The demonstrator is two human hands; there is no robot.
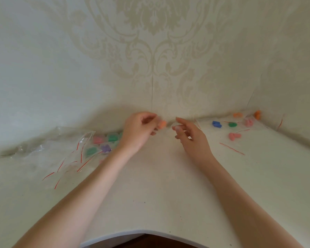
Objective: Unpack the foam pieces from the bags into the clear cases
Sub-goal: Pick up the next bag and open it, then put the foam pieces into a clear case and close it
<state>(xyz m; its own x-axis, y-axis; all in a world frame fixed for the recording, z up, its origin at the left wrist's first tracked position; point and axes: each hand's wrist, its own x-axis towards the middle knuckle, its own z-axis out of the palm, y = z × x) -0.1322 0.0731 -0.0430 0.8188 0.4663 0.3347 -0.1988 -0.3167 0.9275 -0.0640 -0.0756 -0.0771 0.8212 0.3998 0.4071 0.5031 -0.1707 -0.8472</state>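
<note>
My left hand (140, 128) pinches an orange foam piece (162, 124) at its fingertips, above the far middle of the white table (156, 185); whether a clear case surrounds the piece is too blurred to tell. My right hand (189, 135) hovers just right of it with fingers loosely curled, and I cannot make out anything held in it. Clear cases with pink, green and purple foam (104, 143) lie left of my left wrist. Bagged foam pieces lie at the far right: blue (217, 124), green (232, 124), pink (234, 136) and orange (257, 114).
Several empty clear bags with red seal strips (64, 160) are piled at the left, beside a crumpled clear plastic sheet (36, 145). A loose red-striped bag (232, 149) lies right of my right hand. Patterned wallpaper walls (154, 59) close the table's back and right.
</note>
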